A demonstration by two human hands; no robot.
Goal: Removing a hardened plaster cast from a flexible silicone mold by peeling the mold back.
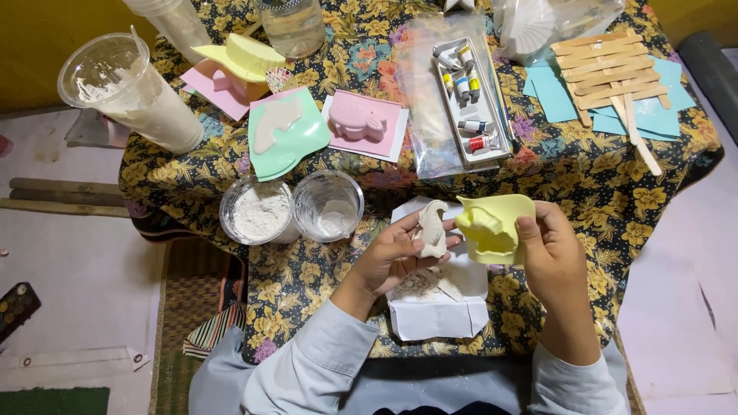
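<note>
My left hand (392, 257) holds a small off-white plaster cast (432, 228) shaped like a seahorse, pinched between thumb and fingers. My right hand (552, 257) grips a yellow plastic mold (493, 227) by its right edge, hollow side tilted toward the cast. Both are held just above a white sheet of paper (438, 307) with crumbs on it, lying on the floral cloth.
Two clear cups, one with white powder (258, 210), one nearly empty (329, 204), stand left of my hands. Further back lie a green mold (286, 132), pink molds (364, 123), a tray of paint tubes (467, 100), wooden sticks (615, 73) and a large plastic cup (131, 92).
</note>
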